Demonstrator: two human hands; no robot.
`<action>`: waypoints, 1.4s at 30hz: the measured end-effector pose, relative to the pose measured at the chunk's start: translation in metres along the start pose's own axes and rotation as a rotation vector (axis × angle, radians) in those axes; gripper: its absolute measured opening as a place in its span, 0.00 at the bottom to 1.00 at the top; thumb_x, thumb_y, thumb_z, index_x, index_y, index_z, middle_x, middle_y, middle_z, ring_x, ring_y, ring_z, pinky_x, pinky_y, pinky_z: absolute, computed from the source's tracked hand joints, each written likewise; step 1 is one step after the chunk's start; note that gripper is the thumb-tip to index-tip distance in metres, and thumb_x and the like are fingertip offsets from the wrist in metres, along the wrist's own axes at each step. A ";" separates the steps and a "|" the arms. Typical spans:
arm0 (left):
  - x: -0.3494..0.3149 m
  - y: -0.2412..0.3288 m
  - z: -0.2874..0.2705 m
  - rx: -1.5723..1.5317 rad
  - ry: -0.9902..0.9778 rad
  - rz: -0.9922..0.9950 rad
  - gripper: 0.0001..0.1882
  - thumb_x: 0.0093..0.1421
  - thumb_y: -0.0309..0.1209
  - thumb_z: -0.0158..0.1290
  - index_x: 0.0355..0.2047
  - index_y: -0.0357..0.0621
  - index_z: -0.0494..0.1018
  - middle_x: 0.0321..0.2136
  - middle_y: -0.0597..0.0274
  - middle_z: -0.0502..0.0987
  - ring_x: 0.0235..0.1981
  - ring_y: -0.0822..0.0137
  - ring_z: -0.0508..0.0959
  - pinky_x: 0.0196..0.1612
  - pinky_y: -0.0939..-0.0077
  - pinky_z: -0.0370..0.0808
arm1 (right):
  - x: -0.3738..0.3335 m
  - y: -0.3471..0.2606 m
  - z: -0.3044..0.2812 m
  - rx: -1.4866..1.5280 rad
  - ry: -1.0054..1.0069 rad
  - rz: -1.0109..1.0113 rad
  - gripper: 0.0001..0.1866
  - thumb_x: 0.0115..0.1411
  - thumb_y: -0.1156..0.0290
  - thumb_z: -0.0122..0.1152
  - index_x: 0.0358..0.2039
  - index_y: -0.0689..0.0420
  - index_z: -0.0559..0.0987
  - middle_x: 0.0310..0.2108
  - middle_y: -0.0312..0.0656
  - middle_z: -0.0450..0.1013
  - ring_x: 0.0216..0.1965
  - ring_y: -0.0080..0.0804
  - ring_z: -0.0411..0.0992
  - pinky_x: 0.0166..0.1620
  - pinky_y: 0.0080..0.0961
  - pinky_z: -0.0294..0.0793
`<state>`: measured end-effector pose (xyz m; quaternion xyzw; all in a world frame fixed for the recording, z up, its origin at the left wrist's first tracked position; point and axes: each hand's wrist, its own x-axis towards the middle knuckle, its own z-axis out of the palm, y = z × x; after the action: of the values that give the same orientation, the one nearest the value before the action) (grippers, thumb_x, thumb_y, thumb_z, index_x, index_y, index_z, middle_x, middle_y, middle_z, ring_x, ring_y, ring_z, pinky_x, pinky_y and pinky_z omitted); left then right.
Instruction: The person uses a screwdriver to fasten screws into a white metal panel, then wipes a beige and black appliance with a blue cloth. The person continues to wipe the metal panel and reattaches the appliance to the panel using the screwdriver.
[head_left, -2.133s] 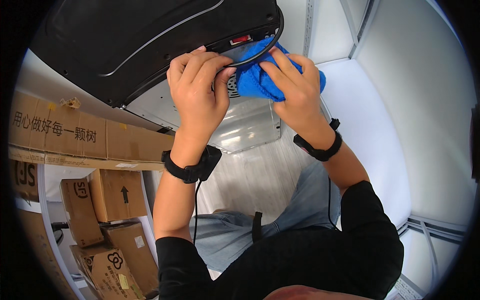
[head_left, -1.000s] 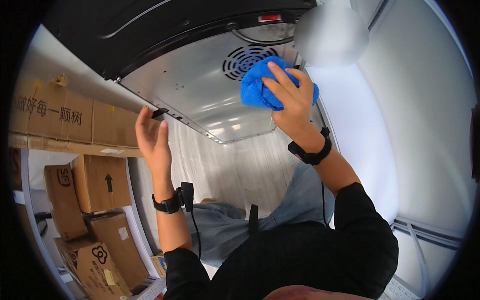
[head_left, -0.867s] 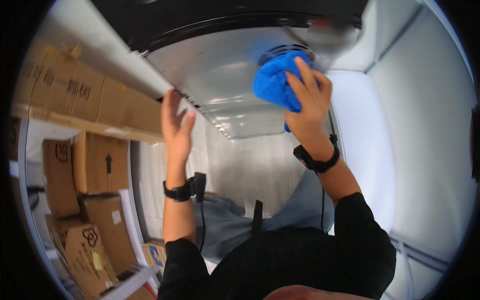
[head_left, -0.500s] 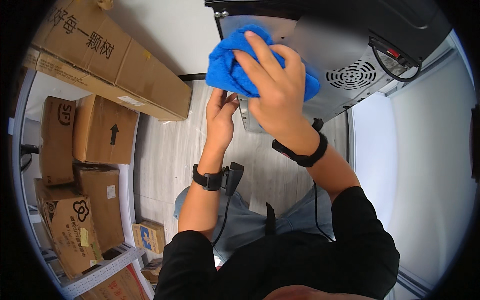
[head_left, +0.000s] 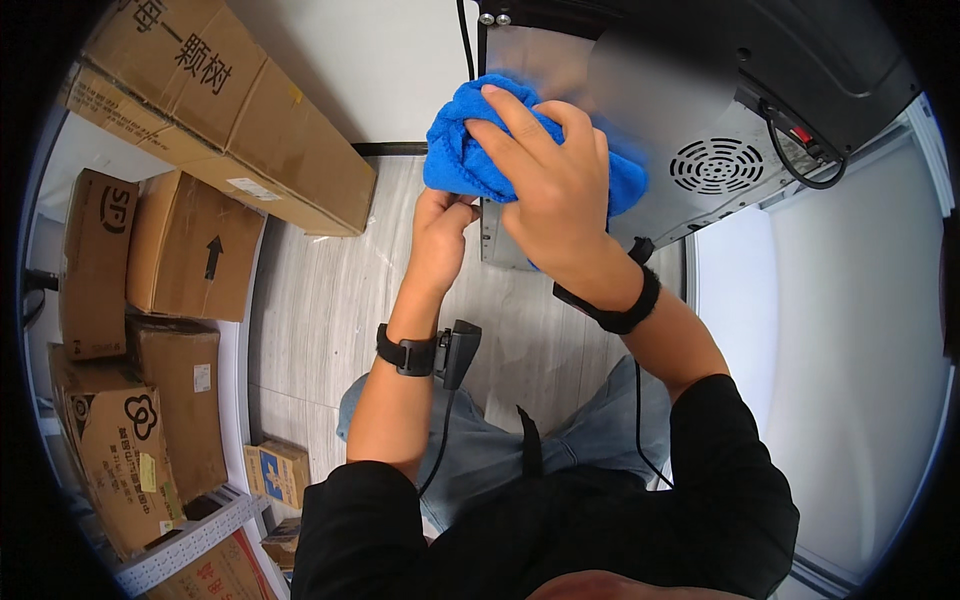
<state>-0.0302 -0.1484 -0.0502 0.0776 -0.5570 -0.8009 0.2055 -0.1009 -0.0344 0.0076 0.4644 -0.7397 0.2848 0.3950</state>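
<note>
The right hand (head_left: 556, 188) grips the blue cloth (head_left: 462, 165), fingers spread over it, across the metal panel's (head_left: 664, 208) left edge. Below the cloth, the left hand (head_left: 438, 242) curls beside that edge; whether it pinches anything, I cannot tell.

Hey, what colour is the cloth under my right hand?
Blue; the cloth under your right hand shows best in the head view.
</note>
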 end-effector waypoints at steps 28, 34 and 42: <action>0.006 -0.024 -0.003 -0.027 0.039 0.025 0.24 0.57 0.22 0.42 0.55 0.38 0.66 0.46 0.67 0.74 0.47 0.73 0.72 0.52 0.76 0.67 | 0.031 0.002 -0.018 0.017 0.217 0.046 0.29 0.32 0.85 0.56 0.40 0.55 0.81 0.53 0.37 0.73 0.42 0.44 0.68 0.39 0.35 0.66; 0.004 -0.016 0.000 0.051 0.003 0.071 0.27 0.59 0.22 0.44 0.61 0.39 0.62 0.62 0.54 0.65 0.65 0.57 0.63 0.58 0.67 0.68 | -0.002 0.037 -0.080 -0.089 0.085 0.151 0.32 0.31 0.86 0.57 0.42 0.52 0.80 0.56 0.39 0.72 0.44 0.44 0.67 0.45 0.35 0.67; 0.002 -0.015 -0.003 0.143 -0.014 0.101 0.25 0.66 0.34 0.44 0.62 0.42 0.61 0.64 0.55 0.62 0.66 0.54 0.61 0.61 0.63 0.65 | -0.033 0.067 -0.101 -0.141 0.212 0.179 0.36 0.32 0.90 0.57 0.45 0.49 0.78 0.59 0.42 0.69 0.48 0.47 0.66 0.50 0.37 0.66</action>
<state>-0.0350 -0.1471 -0.0647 0.0583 -0.6173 -0.7483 0.2359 -0.1218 0.0875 0.0294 0.3349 -0.7505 0.3139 0.4755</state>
